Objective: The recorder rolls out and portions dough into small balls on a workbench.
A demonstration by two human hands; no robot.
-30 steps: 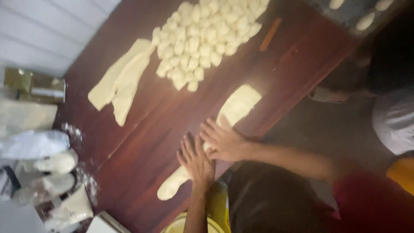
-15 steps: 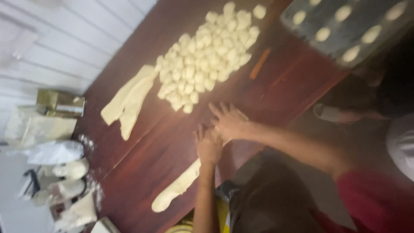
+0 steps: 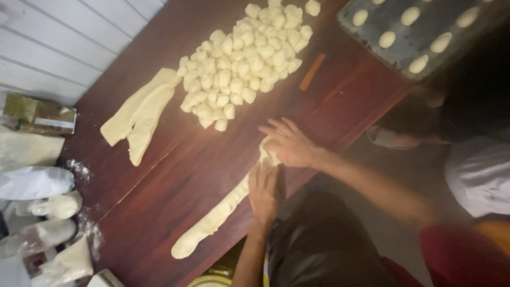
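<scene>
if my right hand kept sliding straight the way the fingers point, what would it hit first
The right hand lies on the dough rope with its fingers pointing up and left across the wooden table. After a short bare stretch, it would probably first meet the nearest lumps at the edge of the pile of dough pieces.

The long pale dough rope [image 3: 218, 218] vanishes under both flat hands, the dark metal baking tray [image 3: 372, 24] runs off the far edge, the near-left flour bags [image 3: 37, 212] blur.
</scene>
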